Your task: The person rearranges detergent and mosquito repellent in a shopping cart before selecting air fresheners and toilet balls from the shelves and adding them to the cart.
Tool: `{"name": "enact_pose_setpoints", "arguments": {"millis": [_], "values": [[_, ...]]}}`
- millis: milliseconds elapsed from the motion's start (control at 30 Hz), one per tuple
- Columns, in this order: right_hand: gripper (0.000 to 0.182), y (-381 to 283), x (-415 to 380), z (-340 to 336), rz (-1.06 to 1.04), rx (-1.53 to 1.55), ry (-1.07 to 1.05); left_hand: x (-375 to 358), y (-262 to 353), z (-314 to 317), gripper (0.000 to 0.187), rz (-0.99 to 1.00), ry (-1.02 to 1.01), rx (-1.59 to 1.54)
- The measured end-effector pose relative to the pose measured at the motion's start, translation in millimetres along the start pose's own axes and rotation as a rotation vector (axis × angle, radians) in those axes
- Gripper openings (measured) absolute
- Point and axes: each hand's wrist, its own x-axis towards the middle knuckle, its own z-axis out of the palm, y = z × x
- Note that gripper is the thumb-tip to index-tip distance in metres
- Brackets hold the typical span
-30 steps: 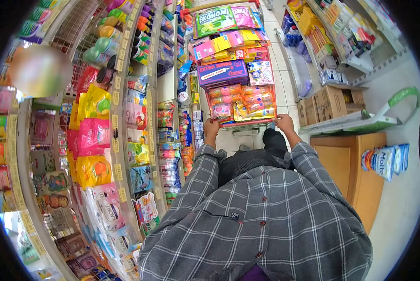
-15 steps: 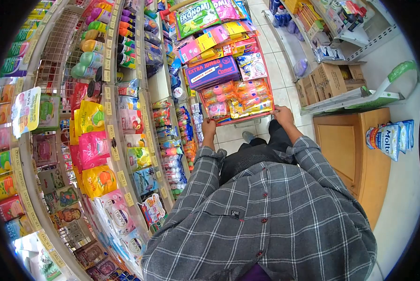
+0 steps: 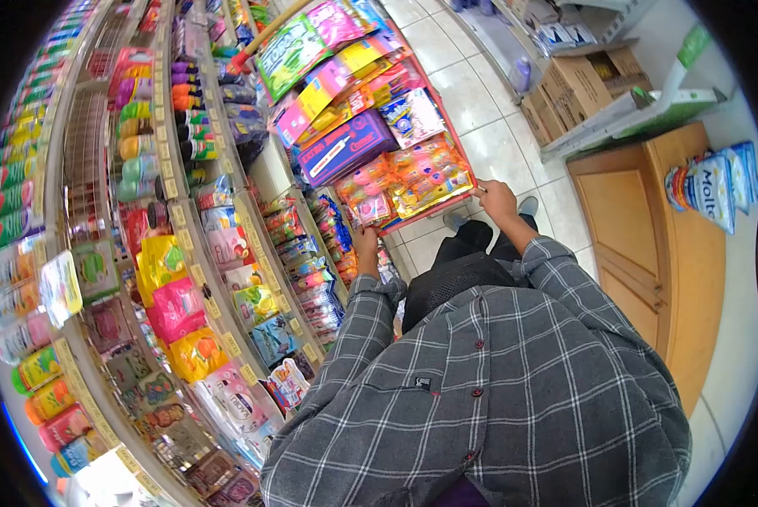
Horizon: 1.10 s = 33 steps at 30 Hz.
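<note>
Both hands hold the near end of a red-edged cart (image 3: 436, 214) heaped with packets. My left hand (image 3: 365, 242) is closed on its near left corner, and my right hand (image 3: 495, 199) is closed on the near right corner. Orange packets (image 3: 421, 175) lie nearest to me in the cart. Beyond them are a purple box (image 3: 346, 149) and a white packet (image 3: 413, 117). Pink and yellow packs (image 3: 336, 89) come after these, with a green packet (image 3: 292, 56) and a pink one (image 3: 338, 24) at the far end.
Shelves of bottles and pouches (image 3: 176, 308) run along the left. On the right are cardboard boxes (image 3: 575, 89) on a shelf, a wooden cabinet (image 3: 628, 237) and hanging blue-white packets (image 3: 710, 193). Tiled floor (image 3: 472, 93) shows right of the cart.
The cart's far end has swung to the left in view, with both hands still on its near edge. The shelves and cabinet have shifted in view, and both shoes now show.
</note>
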Motion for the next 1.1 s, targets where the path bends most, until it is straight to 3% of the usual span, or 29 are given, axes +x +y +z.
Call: {"name": "enact_pose_setpoints", "arguments": {"millis": [100, 133, 200, 300, 333, 400, 467, 567, 600, 667, 733, 833, 867, 967, 1033, 1067, 1100], "values": [[0.035, 11.6, -5.8, 6.9, -0.109, -0.041, 0.131, 19.5, -15.7, -4.1, 0.029, -0.075, -0.003, 0.049], [0.033, 2.1, -7.6, -10.8, -0.083, 0.014, 0.020, 10.2, -5.8, -1.0, 0.026, -0.103, 0.012, 0.066], [0.033, 4.6, -10.2, -12.0, -0.101, 0.049, 0.051, -10.7, 14.0, 2.3, 0.023, -0.192, 0.029, 0.018], [0.032, 15.3, -4.8, -7.0, -0.133, 0.154, 0.093, -25.0, 21.9, 9.7, 0.025, -0.227, 0.095, 0.224], [0.032, 24.7, -8.1, -3.8, -0.141, 0.196, 0.102, -22.4, 20.2, 7.4, 0.041, -0.278, 0.031, 0.352], [0.029, 56.7, -11.4, -12.5, -0.186, 0.253, 0.013, 23.9, -22.5, -7.1, 0.056, -0.070, 0.187, 0.655], [0.027, 82.9, -19.2, -7.4, -0.275, 0.269, -0.094, -31.2, -9.8, 24.9, 0.072, 0.212, 0.358, 0.908], [0.035, 162.3, -37.2, -5.6, -0.355, 0.318, -0.355, -134.6, 25.3, 72.9, 0.070, 0.435, 0.334, 1.055], [0.040, 189.2, -39.8, -10.4, -0.337, 0.312, -0.478, -136.3, 21.6, 73.7, 0.058, 0.477, 0.251, 0.952], [0.050, 227.1, -61.2, -49.4, -0.125, 0.285, -0.510, -92.5, -13.4, 49.3, 0.049, 0.462, 0.030, 1.053], [0.056, 278.8, -72.6, -54.5, -0.067, 0.262, -0.301, -88.9, -22.4, 44.1, 0.041, 0.440, -0.151, 1.041], [0.060, 327.3, -83.4, -68.4, 0.218, 0.238, -0.222, -128.7, -14.9, 46.3, 0.042, 0.412, -0.083, 1.205], [0.061, 335.7, -91.7, -72.3, 0.276, 0.165, -0.235, -122.6, -38.3, 34.5, 0.045, 0.529, -0.052, 1.023], [0.063, 350.8, -96.4, -51.9, 0.172, -0.059, -0.315, -161.2, -56.4, 17.9, 0.048, 0.277, -0.042, 0.792], [0.043, 382.8, -74.9, -10.7, 0.055, -0.070, -0.377, -181.9, -76.5, 9.7, 0.050, 0.292, 0.064, 0.628], [0.035, 369.6, -79.6, 0.0, -0.090, -0.149, -0.232, -186.9, -90.2, -1.9, 0.048, 0.302, 0.101, 0.629], [0.034, 338.2, -83.4, -20.0, -0.064, -0.268, -0.363, -193.4, -98.4, -8.0, 0.047, 0.322, 0.143, 0.631]]}}
